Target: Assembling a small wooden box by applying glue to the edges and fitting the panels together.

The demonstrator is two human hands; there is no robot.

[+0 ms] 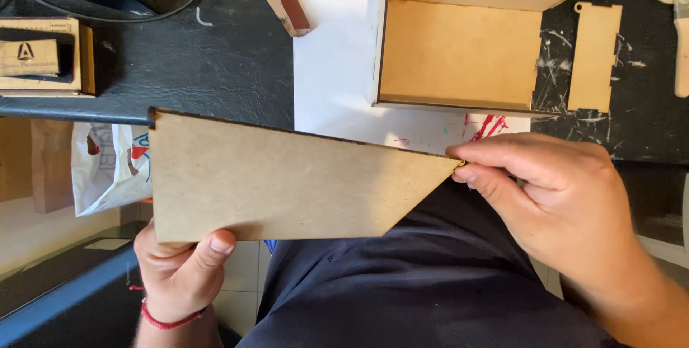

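Nearest the lens: dark trousers (430,283), and above them a thin brown board (273,183) held flat-on. Long axis running left to right, blunt square end at left, sharp tip pointing right. Left hand (179,265) gripping the lower left corner, thumb over the front face. Right hand (552,194) pinching the pointed tip between thumb and curled fingers. Beyond, on the black table (215,68): 1 open wooden box (459,50) on white paper (330,68).
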